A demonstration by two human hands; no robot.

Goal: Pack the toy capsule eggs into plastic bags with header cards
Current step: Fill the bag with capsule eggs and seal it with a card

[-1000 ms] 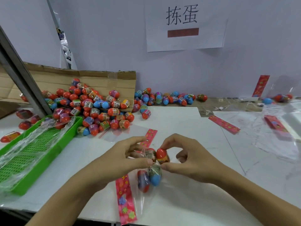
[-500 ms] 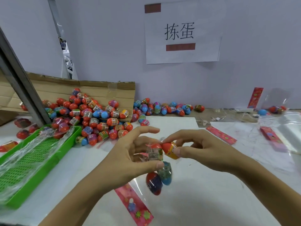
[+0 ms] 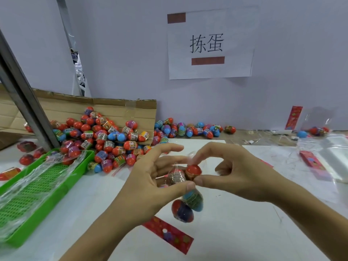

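red-topped egg pinched by right hand — push fully in; left hand pinches clear bag mouth — keep it spread, lower eggs hanging.

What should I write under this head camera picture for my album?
Two hands push a red egg into a clear bag of eggs above a white table.

Both forearms were bare, with no sleeve in sight. The left hand and right hand were bare too, ungloved, fingernails short and plain.
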